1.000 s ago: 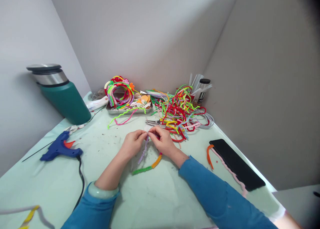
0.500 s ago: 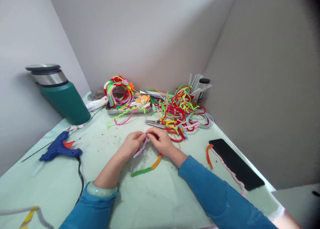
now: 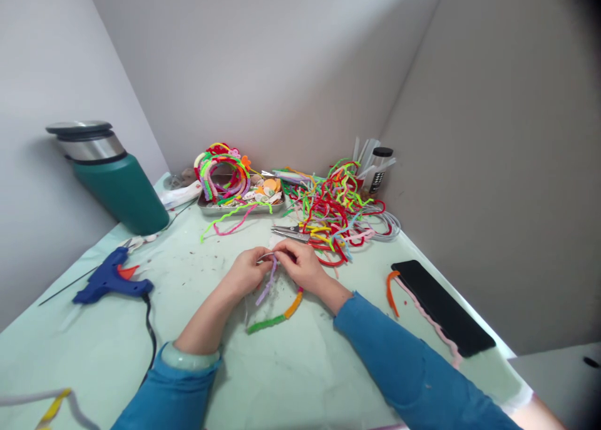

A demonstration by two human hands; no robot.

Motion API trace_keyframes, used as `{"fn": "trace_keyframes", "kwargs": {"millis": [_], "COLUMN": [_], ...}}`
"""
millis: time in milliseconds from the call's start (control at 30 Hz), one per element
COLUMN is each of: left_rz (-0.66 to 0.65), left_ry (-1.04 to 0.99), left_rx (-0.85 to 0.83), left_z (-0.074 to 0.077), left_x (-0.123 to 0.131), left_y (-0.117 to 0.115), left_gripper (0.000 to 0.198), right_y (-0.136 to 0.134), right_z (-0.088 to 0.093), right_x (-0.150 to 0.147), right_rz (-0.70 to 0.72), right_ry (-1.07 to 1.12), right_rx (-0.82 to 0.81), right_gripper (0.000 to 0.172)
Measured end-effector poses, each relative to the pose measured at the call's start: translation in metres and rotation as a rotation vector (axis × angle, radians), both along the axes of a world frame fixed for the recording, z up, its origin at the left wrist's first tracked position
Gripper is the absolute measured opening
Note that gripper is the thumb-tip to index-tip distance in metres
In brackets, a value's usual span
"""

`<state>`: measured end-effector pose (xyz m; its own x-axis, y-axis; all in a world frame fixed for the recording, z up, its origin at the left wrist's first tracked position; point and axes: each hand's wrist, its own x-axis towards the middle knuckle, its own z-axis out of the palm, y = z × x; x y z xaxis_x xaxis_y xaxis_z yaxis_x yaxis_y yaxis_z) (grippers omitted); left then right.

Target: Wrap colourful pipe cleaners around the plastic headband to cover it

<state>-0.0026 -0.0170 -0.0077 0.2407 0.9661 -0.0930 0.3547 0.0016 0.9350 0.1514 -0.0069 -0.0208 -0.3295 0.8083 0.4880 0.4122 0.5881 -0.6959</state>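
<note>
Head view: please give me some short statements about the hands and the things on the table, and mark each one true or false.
1. Both hands, left hand and right hand, pinch a lilac pipe cleaner. True.
2. The glue gun lies to the right of the hands. False: it lies to their left.
3. The pliers lie on the table beyond the hands. True.
4. The phone stands upright against the wall. False: it lies flat near the table's right edge.
5. The green flask has no lid. False: a lid is on it.
</note>
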Motion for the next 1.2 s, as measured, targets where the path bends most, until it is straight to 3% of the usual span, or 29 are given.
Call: {"fn": "trace_keyframes", "kwargs": {"millis": [167,667,1000,1200], "left_rz": [0.02,0.058,0.088,0.107], "left_ry": [0.081,0.157,0.187,0.205], "left_rx": [0.066,0.082,0.078,0.068], "left_z": [-0.001,0.016,0.007,0.012], "left_x": [-0.002,0.002,-0.001,0.0], "left_y": [0.0,-0.006,-0.002,-0.004], "left_gripper": [0.027,0.034,0.046,0.049], "right_y": [-0.001,0.001,-0.001,-0.002], "right_z": [0.001,0.001,0.001,0.0], "right_x": [0.0,0.001,0.001,0.001], "right_rz": [0.003,0.009,0.037,0.041], "right_ry": [0.007,-0.005,-0.008,-0.032], "right_rx": [-0.009,0.005,-0.008,-0.016], "right_gripper": [0.015,0.016,0.015,0.009]}}
